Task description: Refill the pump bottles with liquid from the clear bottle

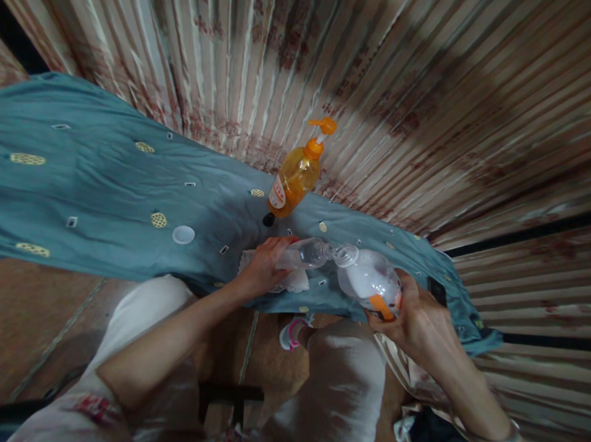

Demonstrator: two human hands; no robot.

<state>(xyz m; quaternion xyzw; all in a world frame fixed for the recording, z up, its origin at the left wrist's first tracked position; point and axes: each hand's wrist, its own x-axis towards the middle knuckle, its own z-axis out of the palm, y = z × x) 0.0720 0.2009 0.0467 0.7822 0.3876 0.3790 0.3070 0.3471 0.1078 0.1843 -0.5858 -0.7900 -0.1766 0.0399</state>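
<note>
My left hand (264, 266) is wrapped round a small clear plastic bottle (311, 254), tilted with its neck pointing right. My right hand (414, 315) grips a larger clear plastic bottle (369, 275) with an orange label, tilted to the left. The two bottle mouths meet or nearly meet; whether they touch I cannot tell. Beneath the left hand and small bottle lies a white cloth (296, 282) with a frilled edge. Behind them stands a pump bottle (297, 178) of orange liquid, with a small black cap (268, 219) at its base.
A white round lid (183, 235) rests on the teal pineapple-print cloth (112, 190) left of my hands. At the right end lies a dark flat object (437, 292). Pleated curtains (235, 57) hang behind the table, and my knees are under its front edge.
</note>
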